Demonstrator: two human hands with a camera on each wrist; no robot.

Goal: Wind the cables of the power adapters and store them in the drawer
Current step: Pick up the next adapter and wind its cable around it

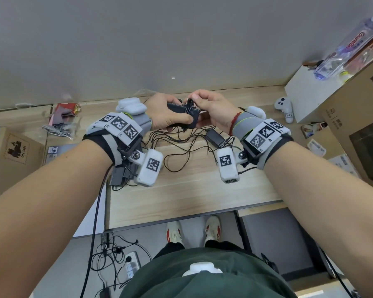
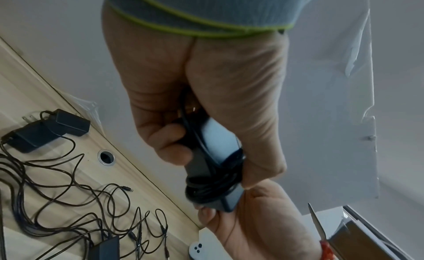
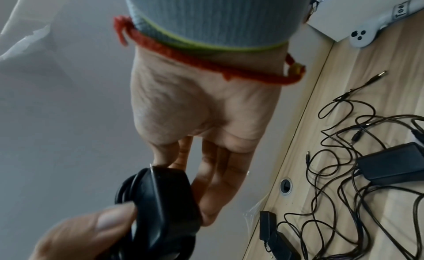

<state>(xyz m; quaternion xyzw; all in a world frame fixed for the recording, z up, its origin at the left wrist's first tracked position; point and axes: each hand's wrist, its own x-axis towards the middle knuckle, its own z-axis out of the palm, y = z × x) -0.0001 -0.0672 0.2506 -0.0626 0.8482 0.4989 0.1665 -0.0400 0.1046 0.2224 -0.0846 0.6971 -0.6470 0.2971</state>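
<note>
A black power adapter point(image 1: 182, 112) is held above the wooden desk point(image 1: 192, 196), its cable wound in loops round its right end. My left hand point(image 1: 166, 114) grips the adapter body point(image 2: 213, 164) with thumb and curled fingers. My right hand point(image 1: 211, 108) pinches the wound cable point(image 1: 190, 105) at the top and backs that end with its other fingers point(image 3: 213, 173). Below the hands lie loose tangled cables point(image 1: 181, 143), a second adapter point(image 1: 215, 137) and more adapters point(image 1: 119, 176) under my left wrist. No drawer shows plainly.
Cardboard boxes stand at the right point(image 1: 353, 125) and left point(image 1: 11, 155). A white box point(image 1: 304, 97), a water bottle point(image 1: 349, 44) and a white controller point(image 1: 284, 108) sit at the back right. A cable hole point(image 2: 106, 157) is near the wall. A power strip point(image 1: 131, 263) lies on the floor.
</note>
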